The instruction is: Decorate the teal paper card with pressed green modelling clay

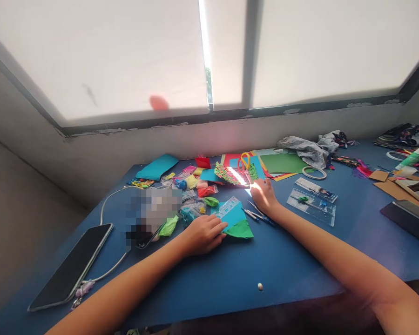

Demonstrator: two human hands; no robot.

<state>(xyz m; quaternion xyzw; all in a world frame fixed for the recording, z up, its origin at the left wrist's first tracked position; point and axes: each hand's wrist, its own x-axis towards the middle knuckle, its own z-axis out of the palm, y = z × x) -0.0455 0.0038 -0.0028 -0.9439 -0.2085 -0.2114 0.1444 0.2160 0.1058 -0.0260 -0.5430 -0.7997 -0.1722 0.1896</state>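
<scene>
My left hand [205, 233] lies palm down with its fingers stretched over the left edge of a blue sheet of paper [234, 217]. A green crumpled paper piece [240, 230] covers the sheet's near edge, and a clear stencil ruler [229, 208] rests on its far part. Farther off, my right hand [264, 195] has its fingers curled at the blade end of yellow-orange-handled scissors [244, 162]; the fingertips are partly hidden. Under the scissors is a flowered pouch [227, 173]. Pens [252, 214] and a compass-like tool [263, 216] lie just below my right wrist.
Plastic-bagged colored clay-like lumps [192, 184] crowd the left middle. Colored paper sheets [286, 164], a white tape roll [313, 173] and clear ruler packs [312, 204] lie right. A phone [73, 265] with a cable is at left. A small white bead [260, 286] sits near the front edge.
</scene>
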